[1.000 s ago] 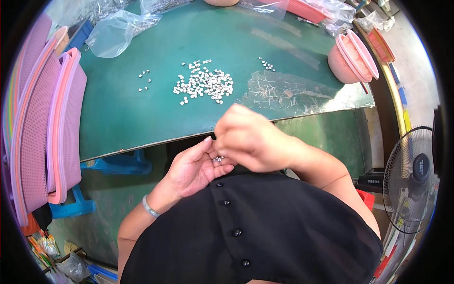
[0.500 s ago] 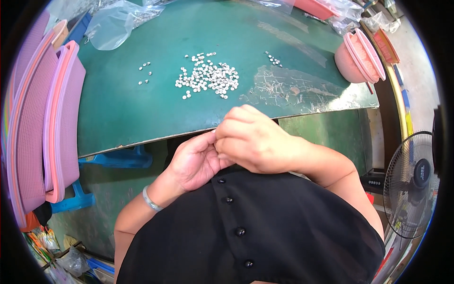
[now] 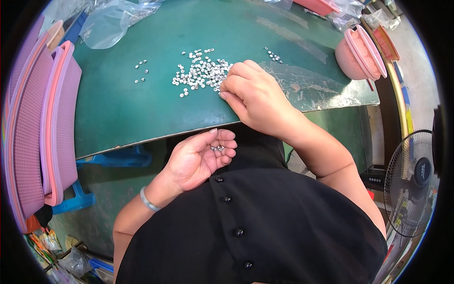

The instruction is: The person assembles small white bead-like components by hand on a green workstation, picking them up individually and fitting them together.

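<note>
On the green table [image 3: 142, 109] lies a loose pile of small round silvery pieces [image 3: 201, 73], like little metal studs. My left hand [image 3: 198, 156] is palm up and cupped below the table's front edge, with a few of the same small silvery pieces [image 3: 217, 148] lying on its curled fingers. My right hand [image 3: 257, 97] reaches over the table at the pile's right side. Its thumb and fingers are pinched together at the near edge of the pile, and it covers part of the pieces. Whether a piece is between those fingertips is hidden.
Stacked pink and purple baskets [image 3: 61, 123] stand at the left. A pink pot-shaped container [image 3: 352, 57] sits at the table's right end. A clear plastic bag [image 3: 106, 26] lies at the far left. Below are a blue stool [image 3: 118, 158] and, at the right, a fan [image 3: 409, 184].
My right hand has left my left hand and moved up to the pile. My left hand has opened into a cup, and the silvery pieces in it now show.
</note>
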The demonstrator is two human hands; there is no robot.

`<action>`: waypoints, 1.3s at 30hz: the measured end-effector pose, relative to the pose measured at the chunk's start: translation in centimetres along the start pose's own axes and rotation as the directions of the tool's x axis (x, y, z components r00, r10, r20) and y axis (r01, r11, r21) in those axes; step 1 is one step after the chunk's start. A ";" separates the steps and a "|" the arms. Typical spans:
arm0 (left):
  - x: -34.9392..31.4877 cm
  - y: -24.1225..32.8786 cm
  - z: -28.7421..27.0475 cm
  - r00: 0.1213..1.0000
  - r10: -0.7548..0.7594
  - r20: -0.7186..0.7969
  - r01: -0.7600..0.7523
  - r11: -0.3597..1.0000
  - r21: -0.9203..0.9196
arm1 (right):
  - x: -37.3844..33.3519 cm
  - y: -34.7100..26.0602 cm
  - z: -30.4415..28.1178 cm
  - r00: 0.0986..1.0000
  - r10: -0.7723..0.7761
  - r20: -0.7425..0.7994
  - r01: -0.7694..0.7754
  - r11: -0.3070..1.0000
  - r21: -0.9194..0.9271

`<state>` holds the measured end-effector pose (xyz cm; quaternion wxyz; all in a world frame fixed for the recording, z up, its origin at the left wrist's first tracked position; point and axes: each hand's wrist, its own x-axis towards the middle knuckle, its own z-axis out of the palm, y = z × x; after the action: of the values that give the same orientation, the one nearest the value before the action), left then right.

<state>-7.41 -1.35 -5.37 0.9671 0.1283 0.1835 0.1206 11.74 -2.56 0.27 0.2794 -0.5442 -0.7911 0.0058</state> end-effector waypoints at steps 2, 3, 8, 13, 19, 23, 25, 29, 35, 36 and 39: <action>0.0 0.0 0.0 1.000 0.006 -0.026 -0.006 1.000 0.005 | 0.1 0.1 -0.1 1.000 -0.024 -0.014 0.024 1.000 0.002; 0.0 -0.1 0.1 0.999 0.013 -0.051 -0.012 1.000 0.011 | 0.1 0.2 -0.1 0.998 -0.048 -0.029 0.048 0.999 0.002; 0.0 -0.1 -0.2 1.000 0.015 -0.021 -0.015 1.000 0.016 | 0.1 0.0 -1.8 0.911 0.376 0.172 -0.390 0.642 0.660; 0.1 -0.2 -0.1 1.000 0.009 -0.012 -0.008 1.000 0.022 | -0.4 1.0 -1.8 0.834 0.354 0.423 -0.429 -0.068 0.901; 0.2 -0.3 0.0 1.000 -0.002 -0.027 0.002 1.000 0.019 | -0.8 1.2 -1.1 0.832 0.308 0.461 -0.318 -0.416 0.852; 0.2 -0.3 -0.1 1.000 -0.010 -0.012 0.010 1.000 0.009 | -0.9 1.1 -1.1 0.825 0.317 0.468 -0.320 -0.421 0.849; 0.1 -0.2 0.1 1.000 -0.012 -0.012 0.012 1.000 0.011 | -1.0 0.9 -1.3 0.830 0.324 0.455 -0.335 -0.363 0.869; 0.1 -0.1 1.1 1.000 0.004 0.017 -0.005 1.000 0.025 | -1.8 -1.4 -2.5 0.919 0.208 0.336 -0.395 0.472 0.788; 0.2 -0.3 0.3 0.994 0.022 0.108 -0.014 0.997 -0.079 | -2.0 -1.9 -2.2 0.983 -0.128 0.133 0.057 0.896 0.440; 0.3 -0.2 0.1 0.994 0.001 0.108 0.003 0.999 -0.038 | -1.6 -1.7 -2.2 0.990 -0.092 0.103 0.046 0.921 0.386; 0.3 -0.3 0.1 0.994 0.013 0.104 -0.009 0.999 -0.040 | -1.4 -1.8 -1.9 0.975 -0.153 0.159 0.066 0.890 0.451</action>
<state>-7.04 -1.61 -5.45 0.9771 0.1163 0.1296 0.1227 11.44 -5.04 1.86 0.3188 -0.4174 -0.8216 0.2216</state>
